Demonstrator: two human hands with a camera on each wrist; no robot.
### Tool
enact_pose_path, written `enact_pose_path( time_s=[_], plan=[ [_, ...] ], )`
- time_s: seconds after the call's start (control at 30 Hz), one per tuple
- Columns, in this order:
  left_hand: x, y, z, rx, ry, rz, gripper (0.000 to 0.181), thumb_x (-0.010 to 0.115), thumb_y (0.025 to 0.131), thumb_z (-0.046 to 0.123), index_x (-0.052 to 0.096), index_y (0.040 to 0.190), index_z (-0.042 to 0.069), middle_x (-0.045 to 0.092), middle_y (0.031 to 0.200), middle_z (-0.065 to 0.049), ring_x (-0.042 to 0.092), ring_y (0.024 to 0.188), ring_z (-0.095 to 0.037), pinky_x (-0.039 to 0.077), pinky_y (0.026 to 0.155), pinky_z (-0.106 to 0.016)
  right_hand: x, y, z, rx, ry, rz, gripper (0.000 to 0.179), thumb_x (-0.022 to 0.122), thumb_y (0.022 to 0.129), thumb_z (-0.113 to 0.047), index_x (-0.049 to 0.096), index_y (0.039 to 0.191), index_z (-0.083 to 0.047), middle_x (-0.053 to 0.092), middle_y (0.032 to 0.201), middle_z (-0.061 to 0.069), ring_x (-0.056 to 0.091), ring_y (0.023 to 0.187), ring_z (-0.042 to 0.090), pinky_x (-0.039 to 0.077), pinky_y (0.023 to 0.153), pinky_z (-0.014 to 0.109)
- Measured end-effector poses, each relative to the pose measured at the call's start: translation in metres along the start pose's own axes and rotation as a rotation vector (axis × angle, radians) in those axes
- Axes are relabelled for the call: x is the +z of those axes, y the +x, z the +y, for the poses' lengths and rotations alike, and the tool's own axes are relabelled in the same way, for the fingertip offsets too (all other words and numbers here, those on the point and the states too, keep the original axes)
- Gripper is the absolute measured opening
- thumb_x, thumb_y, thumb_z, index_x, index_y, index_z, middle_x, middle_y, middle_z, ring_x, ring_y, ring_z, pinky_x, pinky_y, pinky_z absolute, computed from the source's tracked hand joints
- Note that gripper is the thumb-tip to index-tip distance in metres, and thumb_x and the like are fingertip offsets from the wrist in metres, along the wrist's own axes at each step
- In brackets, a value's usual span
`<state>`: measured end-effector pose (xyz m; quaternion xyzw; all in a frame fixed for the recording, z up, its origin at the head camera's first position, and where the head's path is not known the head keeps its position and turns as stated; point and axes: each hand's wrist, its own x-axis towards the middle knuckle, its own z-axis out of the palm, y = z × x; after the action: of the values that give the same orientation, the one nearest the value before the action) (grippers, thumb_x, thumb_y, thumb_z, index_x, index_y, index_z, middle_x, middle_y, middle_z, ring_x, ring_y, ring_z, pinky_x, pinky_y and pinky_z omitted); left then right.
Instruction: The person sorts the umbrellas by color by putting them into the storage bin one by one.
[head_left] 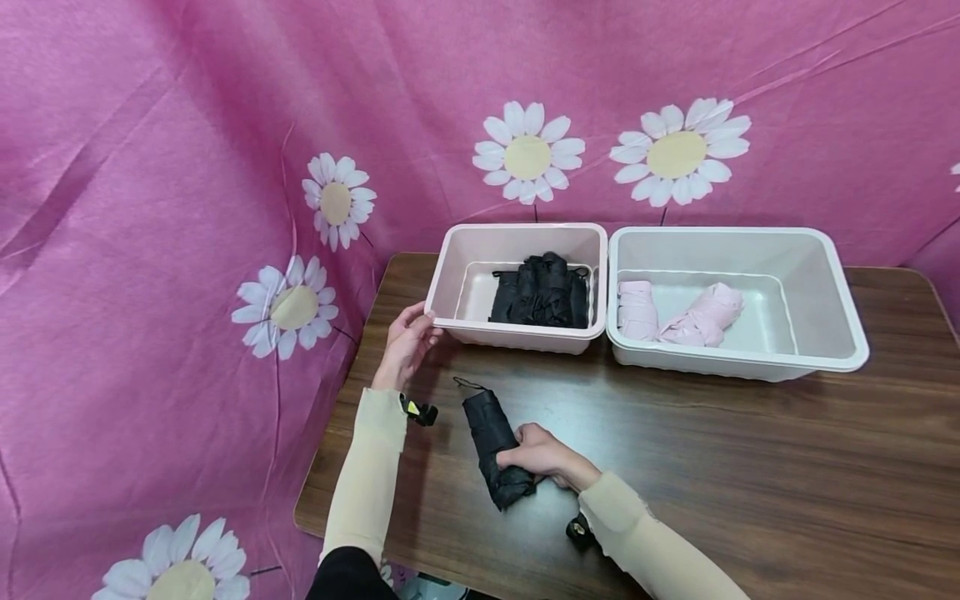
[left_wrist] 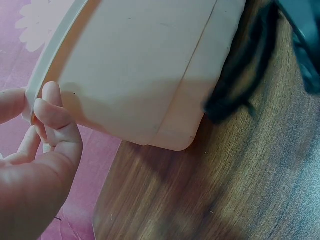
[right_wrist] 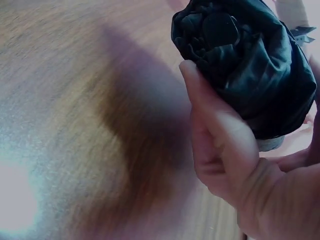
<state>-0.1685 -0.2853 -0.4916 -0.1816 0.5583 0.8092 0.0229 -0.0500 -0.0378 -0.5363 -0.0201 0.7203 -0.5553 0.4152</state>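
Note:
My right hand [head_left: 547,457] grips a folded black umbrella [head_left: 489,433] by its lower part, above the table. A thin cord loop sticks out from the umbrella's far end. The right wrist view shows its bunched fabric [right_wrist: 265,75] around a dark round knob, with my thumb along the side. With thumb and fingers my left hand [head_left: 408,342] pinches the rim of the pale pink bin [head_left: 517,335] at its near left corner, as the left wrist view also shows. Inside that bin lie several black folded umbrellas [head_left: 551,292], bunched toward the right.
A pale grey-white bin [head_left: 735,360] stands right beside the pink one, holding light pink wrapped bundles [head_left: 701,317] at its left. Both are at the back of the wooden table [head_left: 750,450]. A pink flowered cloth [head_left: 420,108] hangs behind and to the left.

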Motion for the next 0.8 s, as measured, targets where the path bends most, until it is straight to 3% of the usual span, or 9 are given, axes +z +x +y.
enact_pose_path(
  time_s=[0.17, 0.6, 0.8],
  plan=[
    [0.001, 0.0, 0.001, -0.004, 0.009, 0.013, 0.032, 0.055, 0.094, 0.0, 0.048, 0.125, 0.005, 0.063, 0.088, -0.006, 0.061, 0.056, -0.009, 0.045, 0.05, -0.016, -0.002, -0.003, -0.006, -0.02, 0.024, -0.008, 0.023, 0.068, 0.067, -0.011, 0.052, 0.082, -0.002, 0.059, 0.078, 0.006, 0.058, 0.063, 0.013, 0.051, 0.054, 0.023],
    [0.0, 0.0, 0.001, -0.019, 0.023, 0.008, 0.031, 0.054, 0.096, 0.001, 0.047, 0.125, 0.006, 0.063, 0.085, -0.003, 0.06, 0.058, -0.009, 0.045, 0.052, -0.017, -0.017, -0.018, -0.03, -0.106, 0.179, -0.126, 0.043, 0.066, 0.07, -0.004, 0.052, 0.109, 0.007, 0.068, 0.088, 0.011, 0.066, 0.073, 0.014, 0.056, 0.066, 0.027],
    [-0.001, 0.001, -0.001, -0.007, 0.003, 0.0, 0.029, 0.052, 0.096, 0.0, 0.048, 0.123, 0.006, 0.061, 0.089, -0.005, 0.06, 0.057, -0.01, 0.045, 0.051, -0.017, -0.026, -0.029, -0.044, -0.186, 0.211, -0.144, 0.046, 0.066, 0.072, -0.004, 0.052, 0.114, 0.009, 0.068, 0.095, 0.012, 0.065, 0.079, 0.014, 0.055, 0.071, 0.026]
  ],
)
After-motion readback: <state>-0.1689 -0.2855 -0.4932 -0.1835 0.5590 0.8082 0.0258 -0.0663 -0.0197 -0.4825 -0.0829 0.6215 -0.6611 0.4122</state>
